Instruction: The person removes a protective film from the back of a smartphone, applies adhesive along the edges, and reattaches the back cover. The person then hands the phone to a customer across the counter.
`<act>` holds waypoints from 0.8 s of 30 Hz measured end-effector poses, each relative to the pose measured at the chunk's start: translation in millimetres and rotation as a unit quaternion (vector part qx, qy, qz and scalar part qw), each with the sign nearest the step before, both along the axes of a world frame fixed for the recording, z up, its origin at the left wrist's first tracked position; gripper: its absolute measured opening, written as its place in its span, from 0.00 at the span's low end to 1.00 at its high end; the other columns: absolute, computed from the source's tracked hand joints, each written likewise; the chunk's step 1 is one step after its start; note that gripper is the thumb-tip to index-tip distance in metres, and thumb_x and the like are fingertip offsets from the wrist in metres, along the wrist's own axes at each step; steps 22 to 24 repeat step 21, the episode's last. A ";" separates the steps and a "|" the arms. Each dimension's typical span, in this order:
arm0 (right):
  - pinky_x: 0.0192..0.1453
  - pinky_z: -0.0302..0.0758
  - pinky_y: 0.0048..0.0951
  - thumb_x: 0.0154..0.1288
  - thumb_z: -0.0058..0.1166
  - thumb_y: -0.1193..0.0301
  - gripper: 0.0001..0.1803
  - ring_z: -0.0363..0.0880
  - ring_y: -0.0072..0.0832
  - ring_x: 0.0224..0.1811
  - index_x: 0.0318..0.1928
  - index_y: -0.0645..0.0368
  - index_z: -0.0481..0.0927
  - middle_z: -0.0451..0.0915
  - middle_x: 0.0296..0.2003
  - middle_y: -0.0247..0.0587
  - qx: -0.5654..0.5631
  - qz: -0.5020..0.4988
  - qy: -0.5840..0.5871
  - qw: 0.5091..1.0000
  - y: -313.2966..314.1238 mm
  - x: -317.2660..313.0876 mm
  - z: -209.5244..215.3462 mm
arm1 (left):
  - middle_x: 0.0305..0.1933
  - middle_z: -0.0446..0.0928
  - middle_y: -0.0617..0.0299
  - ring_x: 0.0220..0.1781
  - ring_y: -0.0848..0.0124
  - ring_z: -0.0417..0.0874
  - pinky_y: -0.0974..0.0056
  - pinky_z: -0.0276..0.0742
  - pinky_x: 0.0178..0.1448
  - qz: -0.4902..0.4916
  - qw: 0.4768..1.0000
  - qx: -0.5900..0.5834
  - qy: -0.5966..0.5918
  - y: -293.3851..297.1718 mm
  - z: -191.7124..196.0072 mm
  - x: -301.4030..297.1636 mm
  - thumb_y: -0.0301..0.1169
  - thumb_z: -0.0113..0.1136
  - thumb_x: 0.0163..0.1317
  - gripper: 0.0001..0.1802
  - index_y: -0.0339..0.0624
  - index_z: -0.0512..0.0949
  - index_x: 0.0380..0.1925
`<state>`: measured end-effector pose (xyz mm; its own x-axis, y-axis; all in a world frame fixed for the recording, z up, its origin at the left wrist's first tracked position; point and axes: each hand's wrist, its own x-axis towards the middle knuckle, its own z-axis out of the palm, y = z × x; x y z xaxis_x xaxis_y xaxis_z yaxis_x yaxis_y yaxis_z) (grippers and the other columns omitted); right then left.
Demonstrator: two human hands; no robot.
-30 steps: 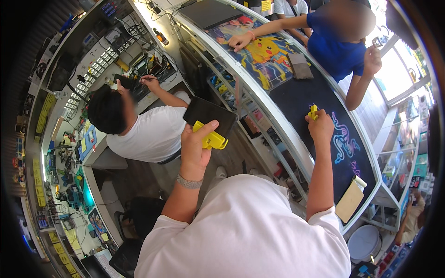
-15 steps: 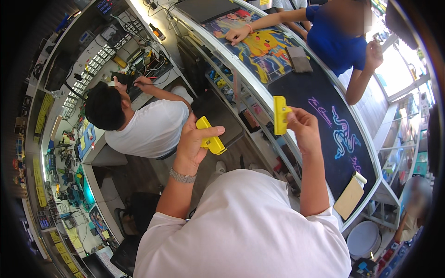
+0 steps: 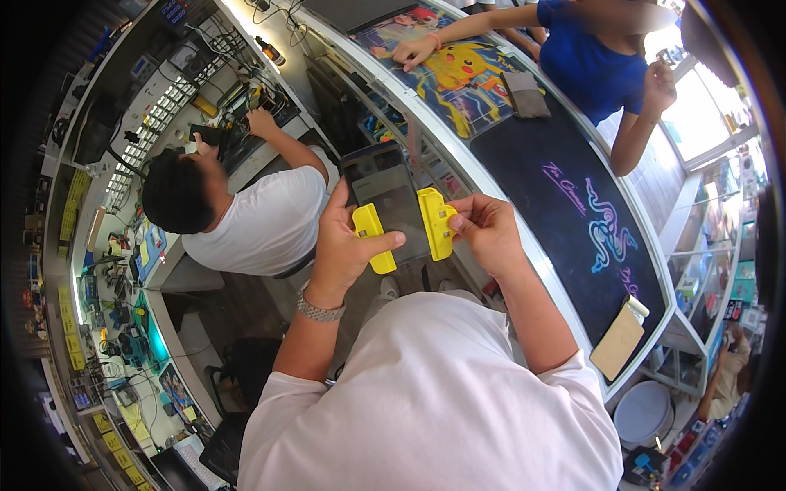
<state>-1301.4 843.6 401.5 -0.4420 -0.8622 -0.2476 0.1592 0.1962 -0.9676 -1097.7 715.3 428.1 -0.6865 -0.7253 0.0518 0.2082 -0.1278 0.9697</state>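
Note:
A dark smartphone [image 3: 395,190], its screen dimly visible, stands tilted in front of me. My left hand [image 3: 337,244] is closed around the phone's left side and a yellow plastic clamp [image 3: 372,233] there, its thumb lying across the clamp. Between the thumb and fingers of my right hand [image 3: 489,233] is a second yellow plastic clamp [image 3: 435,221], which overlaps the phone's right edge in view. Whether its jaws grip the phone I cannot tell. Most fingertips of my left hand are hidden behind the phone.
Left, a co-worker in white [image 3: 258,217] sits at a cluttered workbench [image 3: 123,270]. A glass counter [image 3: 467,151] with printed mats runs along the right, bearing a grey pouch [image 3: 526,96] and a clipboard [image 3: 618,340]. Behind it a person in blue [image 3: 591,61] leans an arm on it.
My right hand has come left and slightly down, bringing its clamp to the phone's right edge. My left hand's clamp stands more upright. The seated co-worker's far hand has shifted at the bench.

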 end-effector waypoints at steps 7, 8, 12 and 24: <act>0.42 0.85 0.27 0.77 0.63 0.81 0.06 0.86 0.21 0.36 0.50 0.70 0.87 0.90 0.38 0.41 0.016 0.021 0.024 0.999 0.4 12.6 1.2 | 0.63 0.86 0.57 0.61 0.69 0.90 0.61 0.87 0.66 -0.011 1.000 -0.013 -0.007 -1.1 -8.3 0.1 0.10 0.79 0.51 0.51 0.38 0.67 0.76; 0.43 0.85 0.27 0.78 0.64 0.80 0.07 0.86 0.21 0.37 0.52 0.70 0.87 0.90 0.39 0.41 0.009 0.023 0.017 1.000 0.5 13.2 0.5 | 0.63 0.86 0.57 0.61 0.69 0.90 0.61 0.87 0.66 -0.011 1.000 -0.016 -0.012 -1.7 -9.0 0.1 0.10 0.79 0.51 0.50 0.38 0.68 0.76; 0.49 0.84 0.28 0.78 0.65 0.76 0.13 0.86 0.22 0.42 0.58 0.69 0.84 0.90 0.44 0.40 -0.010 0.059 0.007 0.998 2.9 10.7 -0.6 | 0.63 0.86 0.57 0.61 0.68 0.90 0.61 0.87 0.66 -0.015 0.999 -0.006 -0.028 -6.4 -9.6 2.6 0.10 0.79 0.50 0.49 0.37 0.69 0.74; 0.64 0.80 0.33 0.80 0.64 0.49 0.35 0.84 0.32 0.57 0.74 0.59 0.73 0.85 0.62 0.44 -0.019 0.077 -0.176 0.981 2.8 8.4 3.0 | 0.63 0.85 0.58 0.65 0.67 0.87 0.59 0.82 0.72 -0.073 0.972 0.221 -0.014 -19.0 -15.8 8.0 0.15 0.74 0.60 0.42 0.40 0.71 0.75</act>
